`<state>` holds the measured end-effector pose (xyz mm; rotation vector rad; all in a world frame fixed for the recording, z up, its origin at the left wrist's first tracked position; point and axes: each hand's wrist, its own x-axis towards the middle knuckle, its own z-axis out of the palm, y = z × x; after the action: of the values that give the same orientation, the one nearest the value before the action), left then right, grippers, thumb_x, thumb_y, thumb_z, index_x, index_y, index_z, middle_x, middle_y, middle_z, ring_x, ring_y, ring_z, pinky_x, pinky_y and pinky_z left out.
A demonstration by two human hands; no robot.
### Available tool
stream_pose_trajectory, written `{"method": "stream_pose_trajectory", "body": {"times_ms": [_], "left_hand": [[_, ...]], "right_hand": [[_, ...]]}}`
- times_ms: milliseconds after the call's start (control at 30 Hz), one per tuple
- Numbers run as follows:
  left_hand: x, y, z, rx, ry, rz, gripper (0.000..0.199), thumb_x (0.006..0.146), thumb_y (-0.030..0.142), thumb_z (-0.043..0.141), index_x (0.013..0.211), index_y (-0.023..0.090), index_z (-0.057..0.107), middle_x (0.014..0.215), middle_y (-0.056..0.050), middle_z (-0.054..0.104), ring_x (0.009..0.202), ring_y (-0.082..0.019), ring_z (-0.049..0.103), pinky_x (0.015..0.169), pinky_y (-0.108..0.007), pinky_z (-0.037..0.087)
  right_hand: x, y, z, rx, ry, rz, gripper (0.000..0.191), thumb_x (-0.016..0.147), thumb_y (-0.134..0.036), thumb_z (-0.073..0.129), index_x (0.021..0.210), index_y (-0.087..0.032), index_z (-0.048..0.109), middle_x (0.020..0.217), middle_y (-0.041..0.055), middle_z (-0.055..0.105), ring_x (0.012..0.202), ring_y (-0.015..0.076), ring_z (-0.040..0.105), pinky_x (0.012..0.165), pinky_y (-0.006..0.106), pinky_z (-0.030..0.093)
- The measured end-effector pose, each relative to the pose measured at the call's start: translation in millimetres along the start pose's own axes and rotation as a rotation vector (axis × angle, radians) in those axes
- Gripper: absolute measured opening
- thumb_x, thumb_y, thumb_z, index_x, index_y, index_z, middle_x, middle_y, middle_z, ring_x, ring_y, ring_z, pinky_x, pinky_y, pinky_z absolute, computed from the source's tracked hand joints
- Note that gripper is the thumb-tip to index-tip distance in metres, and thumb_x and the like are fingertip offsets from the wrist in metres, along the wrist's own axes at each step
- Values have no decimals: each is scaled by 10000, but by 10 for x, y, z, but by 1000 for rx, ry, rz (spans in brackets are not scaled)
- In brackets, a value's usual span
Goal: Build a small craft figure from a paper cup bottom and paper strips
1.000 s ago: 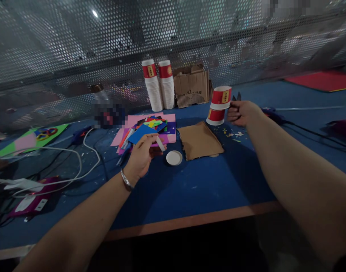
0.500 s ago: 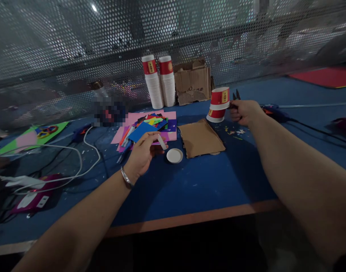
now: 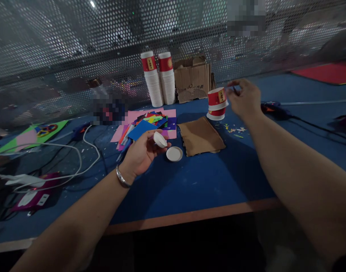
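Note:
My left hand [image 3: 143, 153] is closed round a white paper cup base [image 3: 160, 139], a shallow round piece tilted on its side. Just right of it, a second shallow white round piece [image 3: 174, 154] lies on the blue table. My right hand [image 3: 244, 99] is raised beside two stacked red and white paper cups [image 3: 217, 99], the upper one with its opening up. Its fingers curl together near the upper cup's rim; a dark bit shows between them, too unclear to name. A square of brown cardboard [image 3: 201, 136] lies between the hands.
Two tall stacks of paper cups [image 3: 154, 85] stand at the back beside torn cardboard [image 3: 193, 81]. Coloured paper sheets [image 3: 143, 130] are heaped left of centre. Paper scraps [image 3: 237, 129] lie at right. White cables [image 3: 81, 158] cross the left side. A perforated metal screen [image 3: 119, 34] rises behind.
My right hand has moved up and towards the upper cup; the dark blades that stuck up from it are out of sight. My left hand has turned its white piece to show its round face.

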<state>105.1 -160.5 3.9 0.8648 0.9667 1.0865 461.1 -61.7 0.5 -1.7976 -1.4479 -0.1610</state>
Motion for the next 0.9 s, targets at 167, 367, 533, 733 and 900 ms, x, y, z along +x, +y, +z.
{"method": "stream_pose_trajectory", "body": {"times_ms": [167, 367, 533, 733, 900], "left_hand": [[-7, -37, -22, 8, -52, -11, 227, 965, 279, 565, 1103, 153, 694, 935, -113, 774, 817, -233, 776, 738, -336, 604], [-13, -37, -21, -4, -60, -18, 221, 966, 266, 546, 1047, 145, 713, 920, -104, 772, 807, -228, 774, 714, -320, 601], [-35, -9, 6, -34, -42, -29, 238, 973, 243, 516, 1044, 132, 714, 909, -118, 777, 823, -239, 776, 726, -325, 604], [-40, 20, 28, -48, 0, -66, 279, 969, 245, 498, 1044, 97, 721, 945, -158, 783, 872, -250, 776, 783, -336, 616], [-40, 32, 37, -41, -31, -83, 281, 947, 239, 513, 1074, 99, 720, 942, -155, 779, 874, -255, 775, 747, -330, 615]], "right_hand": [[-98, -140, -70, 22, -44, -78, 352, 988, -331, 576, 1281, -189, 712, 928, 130, 746, 834, 244, 648, 779, 365, 416], [-58, -129, -75, -47, -47, -45, 290, 987, -349, 581, 1187, -199, 729, 859, 108, 721, 779, 235, 612, 748, 365, 392], [14, -49, -45, -89, -77, 18, 309, 982, -338, 599, 1200, -155, 720, 951, 157, 732, 856, 245, 613, 776, 373, 392], [30, 43, -3, -125, -161, 25, 246, 955, -335, 667, 1100, -152, 745, 1063, 196, 736, 885, 254, 607, 764, 372, 394], [23, 30, 5, -141, -193, -2, 245, 954, -320, 670, 1117, -153, 746, 1042, 186, 741, 879, 254, 614, 764, 370, 394]]}}
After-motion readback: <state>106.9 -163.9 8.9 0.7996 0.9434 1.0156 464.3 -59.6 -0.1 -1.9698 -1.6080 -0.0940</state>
